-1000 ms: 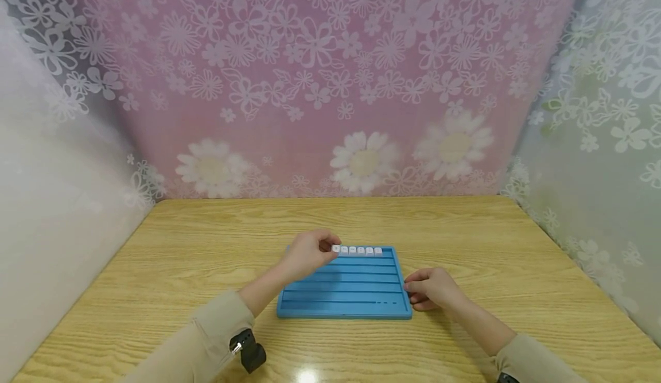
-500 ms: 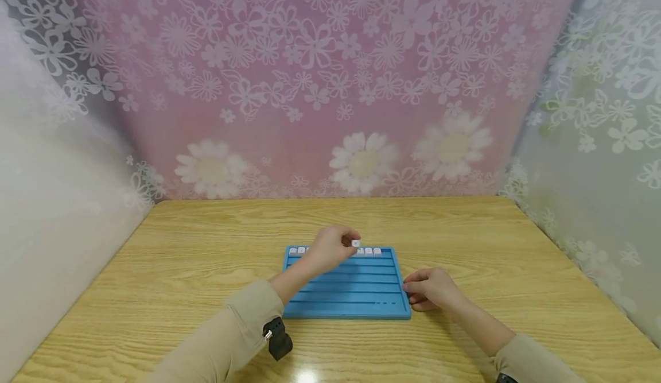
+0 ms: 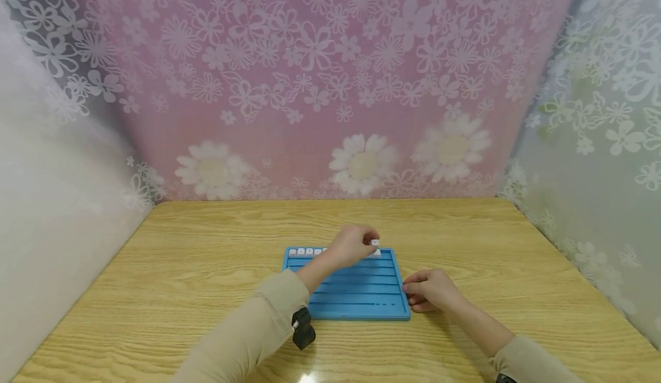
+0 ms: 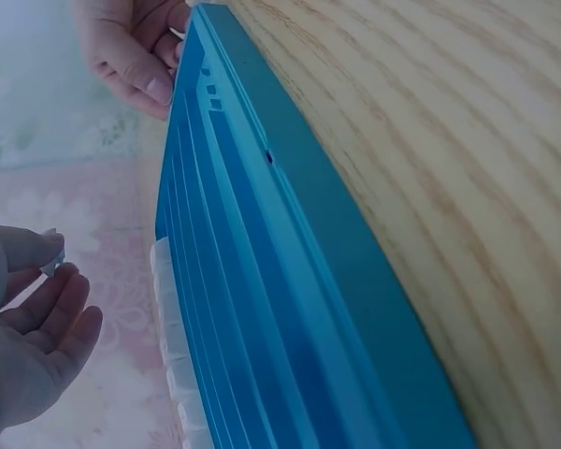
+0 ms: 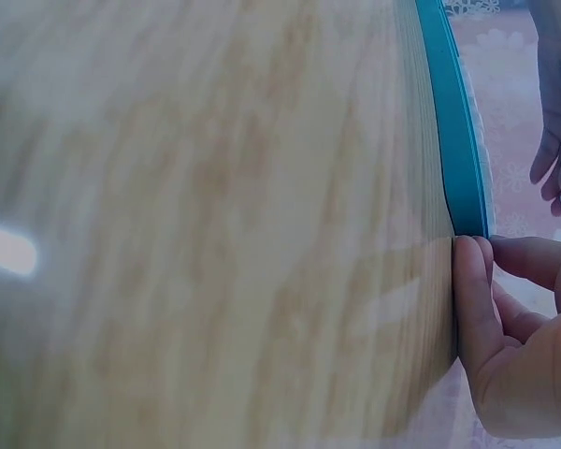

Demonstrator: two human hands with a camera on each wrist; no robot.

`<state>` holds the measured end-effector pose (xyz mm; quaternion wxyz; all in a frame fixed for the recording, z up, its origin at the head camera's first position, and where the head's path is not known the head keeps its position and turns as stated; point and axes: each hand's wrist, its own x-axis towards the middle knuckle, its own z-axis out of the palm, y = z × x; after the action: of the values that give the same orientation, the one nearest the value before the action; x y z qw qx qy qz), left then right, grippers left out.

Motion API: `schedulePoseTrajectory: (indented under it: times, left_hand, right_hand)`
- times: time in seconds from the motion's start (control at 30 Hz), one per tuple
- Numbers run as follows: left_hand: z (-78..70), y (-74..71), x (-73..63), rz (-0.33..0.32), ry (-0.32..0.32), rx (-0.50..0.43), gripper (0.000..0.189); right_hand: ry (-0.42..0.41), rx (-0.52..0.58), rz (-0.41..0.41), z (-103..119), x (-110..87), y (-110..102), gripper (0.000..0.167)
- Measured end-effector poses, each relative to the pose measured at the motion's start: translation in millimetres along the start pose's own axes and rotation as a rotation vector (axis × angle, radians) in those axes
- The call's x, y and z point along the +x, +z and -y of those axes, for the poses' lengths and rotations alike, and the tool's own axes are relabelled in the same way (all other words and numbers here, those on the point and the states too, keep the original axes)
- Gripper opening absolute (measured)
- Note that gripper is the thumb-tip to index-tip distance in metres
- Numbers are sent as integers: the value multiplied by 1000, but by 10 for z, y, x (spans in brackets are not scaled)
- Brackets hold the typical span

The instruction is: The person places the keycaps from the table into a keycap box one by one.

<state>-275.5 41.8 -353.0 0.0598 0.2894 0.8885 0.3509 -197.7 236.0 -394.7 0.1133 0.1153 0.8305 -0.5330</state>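
Observation:
My left hand (image 3: 355,244) pinches a small white keycap (image 3: 375,242) between thumb and fingertips, just above the back right part of a blue ridged tray (image 3: 351,291). In the left wrist view the keycap (image 4: 53,266) is clear of the tray. A row of white keycaps (image 3: 301,252) sits in the tray's back slot; my left hand hides the middle of that row. My right hand (image 3: 434,290) grips the tray's right edge, with thumb and fingers meeting at the tray's corner (image 5: 469,220) in the right wrist view.
The tray lies flat on a wood-grain table (image 3: 206,228). A pink flowered backdrop (image 3: 320,84) rises behind it, with pale panels on both sides. A dark wrist strap with a camera (image 3: 303,328) is on the left sleeve.
My left hand has lifted a keycap from the back row and carried it rightward above the row. Keycaps at the left end have come into sight. My right hand stays at the tray's edge.

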Motion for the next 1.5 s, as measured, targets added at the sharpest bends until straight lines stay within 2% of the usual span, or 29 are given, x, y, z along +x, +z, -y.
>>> schedulePoseTrajectory:
  times: [0.23,0.4,0.6,0.8,1.07,1.3,1.5]
  left_hand:
    - [-36,132,116,-10,42,45,20]
    - [-73,205,165,-35,4,83,18]
    - [-75,273,257,-31,-59,108,15]
    - [-45,334,329,-39,-53,195,11]
    - [1,409,349,14,-55,219,11]
    - [-1,452,340,1,-39,244,12]
    - [-16,477,344,20,-77,265,11]
  right_hand:
    - [-15,4,8,4,4,-10,25]
    - [-14,14,16,13,0,-9,24]
    - [-11,20,18,7,0,-7,23]
    - [-15,22,19,3,-1,-5,24]
    - [-19,30,15,-20,-4,7,23]
    - [-14,27,6,-25,-10,3,23]
    - [-17,25,6,-17,-19,-6,24]
